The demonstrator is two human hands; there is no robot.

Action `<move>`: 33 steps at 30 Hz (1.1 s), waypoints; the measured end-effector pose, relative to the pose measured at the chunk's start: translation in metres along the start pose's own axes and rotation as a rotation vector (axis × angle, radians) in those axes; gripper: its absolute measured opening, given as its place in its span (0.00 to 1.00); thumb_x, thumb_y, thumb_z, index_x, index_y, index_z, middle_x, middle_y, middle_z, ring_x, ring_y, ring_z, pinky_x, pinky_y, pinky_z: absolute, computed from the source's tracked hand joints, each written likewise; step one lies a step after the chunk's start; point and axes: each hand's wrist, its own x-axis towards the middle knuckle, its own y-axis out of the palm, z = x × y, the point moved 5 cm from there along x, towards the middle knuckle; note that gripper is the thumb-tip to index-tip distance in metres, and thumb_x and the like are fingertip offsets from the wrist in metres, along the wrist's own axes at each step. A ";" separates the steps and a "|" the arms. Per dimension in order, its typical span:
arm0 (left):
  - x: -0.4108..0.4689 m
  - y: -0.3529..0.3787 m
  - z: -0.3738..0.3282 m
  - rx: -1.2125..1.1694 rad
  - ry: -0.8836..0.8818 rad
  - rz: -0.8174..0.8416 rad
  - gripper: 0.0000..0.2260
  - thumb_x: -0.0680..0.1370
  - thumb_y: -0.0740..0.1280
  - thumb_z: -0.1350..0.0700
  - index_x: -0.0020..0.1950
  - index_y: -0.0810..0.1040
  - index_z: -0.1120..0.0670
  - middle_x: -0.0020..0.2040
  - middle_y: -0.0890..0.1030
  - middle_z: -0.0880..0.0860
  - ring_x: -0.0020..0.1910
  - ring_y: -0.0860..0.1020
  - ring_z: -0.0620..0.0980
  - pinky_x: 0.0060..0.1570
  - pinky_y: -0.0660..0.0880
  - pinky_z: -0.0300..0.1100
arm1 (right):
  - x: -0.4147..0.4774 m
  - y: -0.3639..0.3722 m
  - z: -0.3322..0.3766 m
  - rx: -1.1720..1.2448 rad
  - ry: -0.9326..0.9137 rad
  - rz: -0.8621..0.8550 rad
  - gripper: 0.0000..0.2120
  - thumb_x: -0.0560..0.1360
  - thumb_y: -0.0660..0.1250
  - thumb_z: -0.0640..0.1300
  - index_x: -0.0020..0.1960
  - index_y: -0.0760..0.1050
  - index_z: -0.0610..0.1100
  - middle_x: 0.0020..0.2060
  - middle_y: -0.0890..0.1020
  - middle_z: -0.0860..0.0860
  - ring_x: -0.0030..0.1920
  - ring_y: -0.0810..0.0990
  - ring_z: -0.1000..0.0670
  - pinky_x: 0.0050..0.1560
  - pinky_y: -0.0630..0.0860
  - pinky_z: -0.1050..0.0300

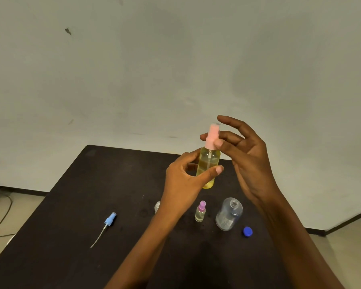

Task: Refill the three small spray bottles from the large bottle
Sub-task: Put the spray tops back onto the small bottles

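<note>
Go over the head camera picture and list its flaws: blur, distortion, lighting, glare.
Head view: the pink spray head is smeared by motion blur; the wide-angle lens bows the edges of the table and the baseboard; light is dim and even, with faint soft shadows on the wall; no strong glare, only weak glints on the large clear bottle.

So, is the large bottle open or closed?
Open. The large bottle has a bare neck, and a blue cap lies beside it, apart.
</note>
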 end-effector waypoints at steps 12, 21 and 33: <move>0.000 0.003 0.006 0.031 -0.029 0.005 0.17 0.68 0.73 0.52 0.57 0.78 0.48 0.52 0.82 0.46 0.52 0.79 0.44 0.51 0.75 0.32 | 0.000 -0.004 -0.004 -0.153 -0.094 -0.163 0.22 0.60 0.74 0.46 0.53 0.73 0.52 0.37 0.81 0.57 0.42 0.80 0.53 0.45 0.79 0.59; 0.001 0.000 0.004 0.009 -0.038 0.006 0.14 0.68 0.74 0.53 0.52 0.78 0.44 0.48 0.82 0.44 0.50 0.80 0.45 0.52 0.78 0.41 | 0.002 -0.002 -0.010 -0.045 0.093 0.098 0.22 0.74 0.65 0.44 0.67 0.66 0.48 0.51 0.83 0.44 0.57 0.80 0.47 0.62 0.72 0.46; 0.003 0.000 0.000 0.005 -0.015 0.012 0.13 0.68 0.73 0.54 0.48 0.76 0.39 0.47 0.82 0.43 0.49 0.81 0.44 0.52 0.78 0.40 | 0.001 -0.003 -0.007 -0.040 0.029 -0.008 0.23 0.66 0.70 0.40 0.60 0.71 0.43 0.46 0.84 0.45 0.49 0.83 0.46 0.49 0.79 0.55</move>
